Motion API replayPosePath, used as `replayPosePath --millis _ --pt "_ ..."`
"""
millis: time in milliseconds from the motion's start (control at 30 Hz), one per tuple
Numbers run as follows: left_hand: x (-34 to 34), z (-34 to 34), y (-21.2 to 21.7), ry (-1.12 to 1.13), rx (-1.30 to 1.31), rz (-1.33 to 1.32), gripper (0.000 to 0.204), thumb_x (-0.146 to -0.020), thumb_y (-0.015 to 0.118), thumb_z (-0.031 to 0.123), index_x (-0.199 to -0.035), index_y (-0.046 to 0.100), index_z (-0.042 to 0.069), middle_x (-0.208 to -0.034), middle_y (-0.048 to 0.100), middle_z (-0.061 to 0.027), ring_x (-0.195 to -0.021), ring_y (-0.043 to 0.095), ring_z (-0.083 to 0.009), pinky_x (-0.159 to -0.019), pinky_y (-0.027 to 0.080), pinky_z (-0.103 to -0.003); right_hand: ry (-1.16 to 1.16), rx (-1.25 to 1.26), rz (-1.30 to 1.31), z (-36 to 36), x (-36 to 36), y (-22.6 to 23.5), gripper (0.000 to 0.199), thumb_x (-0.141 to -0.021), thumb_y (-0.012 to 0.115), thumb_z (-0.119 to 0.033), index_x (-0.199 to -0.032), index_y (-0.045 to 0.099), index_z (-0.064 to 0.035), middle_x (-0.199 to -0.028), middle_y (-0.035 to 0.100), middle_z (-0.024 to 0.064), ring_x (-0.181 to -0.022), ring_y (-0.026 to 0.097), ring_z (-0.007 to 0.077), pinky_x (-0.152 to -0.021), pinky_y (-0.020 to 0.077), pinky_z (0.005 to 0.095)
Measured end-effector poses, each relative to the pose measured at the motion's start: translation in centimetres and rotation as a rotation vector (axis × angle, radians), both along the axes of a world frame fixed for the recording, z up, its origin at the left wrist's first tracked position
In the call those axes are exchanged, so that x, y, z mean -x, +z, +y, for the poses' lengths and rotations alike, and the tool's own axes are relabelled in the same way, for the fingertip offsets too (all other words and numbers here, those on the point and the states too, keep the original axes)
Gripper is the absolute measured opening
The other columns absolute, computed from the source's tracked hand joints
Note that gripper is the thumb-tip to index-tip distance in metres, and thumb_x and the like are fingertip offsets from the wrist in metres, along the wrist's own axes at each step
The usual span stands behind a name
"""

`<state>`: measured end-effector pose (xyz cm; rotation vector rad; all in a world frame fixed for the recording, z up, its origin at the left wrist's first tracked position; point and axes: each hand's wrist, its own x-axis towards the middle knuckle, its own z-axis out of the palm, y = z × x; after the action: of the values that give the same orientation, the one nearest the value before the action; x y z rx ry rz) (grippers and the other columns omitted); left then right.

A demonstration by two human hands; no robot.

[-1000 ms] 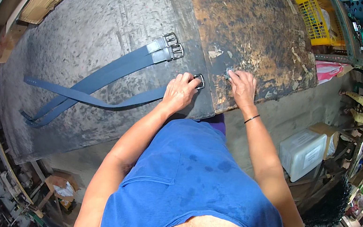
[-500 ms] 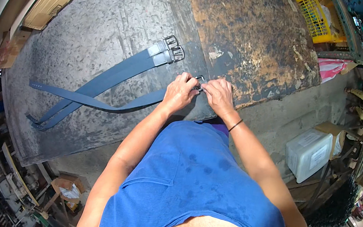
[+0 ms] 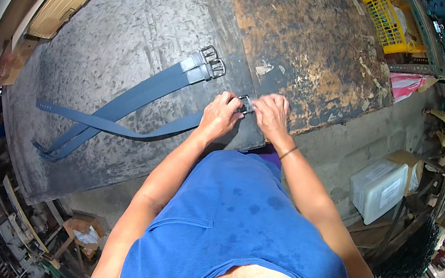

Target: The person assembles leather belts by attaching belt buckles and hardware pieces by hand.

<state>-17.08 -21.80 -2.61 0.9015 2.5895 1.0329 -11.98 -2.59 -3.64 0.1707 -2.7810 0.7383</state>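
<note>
I see my left hand (image 3: 219,116) and right hand (image 3: 270,114) meeting at a small metal buckle (image 3: 244,104) near the front edge of the desk (image 3: 135,26). Both hands are curled in on it, fingertips pinching; the buckle is mostly covered by them. Its blue strap (image 3: 119,127) runs left across the dark mat. Two more buckled straps (image 3: 186,72) lie just behind, their far ends overlapping. I make out a yellow crate (image 3: 390,20) at the desk's far right, partly cut off.
</note>
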Motion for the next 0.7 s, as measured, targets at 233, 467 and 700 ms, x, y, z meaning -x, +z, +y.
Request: replayPosePath --millis 233,467,700 --pt "0.1 0.1 0.2 0.011 0.010 -0.001 0.032 -0.077 0.078 0.016 -0.103 0.059 0.009 -0.109 0.057 -0.0119 -0.103 0.058 -0.0353 -0.083 0.051 -0.045 0.071 0.005 0.038 0.3 -0.6 -1.2 0.010 -0.080 0.067 -0.011 -0.089 0.069 -0.0136 -0.091 0.061 0.0013 -0.100 0.053 0.0253 -0.094 0.0377 0.0447" --pt "0.5 0.1 -0.1 -0.021 -0.002 0.043 0.034 -0.078 0.078 0.016 -0.104 0.059 0.008 -0.108 0.057 -0.0116 -0.099 0.059 -0.0344 -0.080 0.051 -0.044 0.009 -0.001 0.057 -0.5 2.5 -0.5 0.012 -0.081 0.066 -0.010 -0.091 0.069 -0.0133 -0.092 0.060 0.0014 -0.100 0.052 0.0247 -0.093 0.0383 0.0428" --pt "1.0 -0.5 -0.2 0.035 -0.060 -0.164 0.027 -0.085 0.073 0.024 -0.102 0.058 0.008 -0.102 0.056 -0.0115 -0.097 0.060 -0.0342 -0.079 0.051 -0.046 0.084 -0.014 -0.030 2.0 -4.3 0.1 0.016 -0.077 0.068 -0.010 -0.093 0.070 -0.0141 -0.094 0.060 0.0026 -0.104 0.053 0.0259 -0.104 0.0335 0.0492"
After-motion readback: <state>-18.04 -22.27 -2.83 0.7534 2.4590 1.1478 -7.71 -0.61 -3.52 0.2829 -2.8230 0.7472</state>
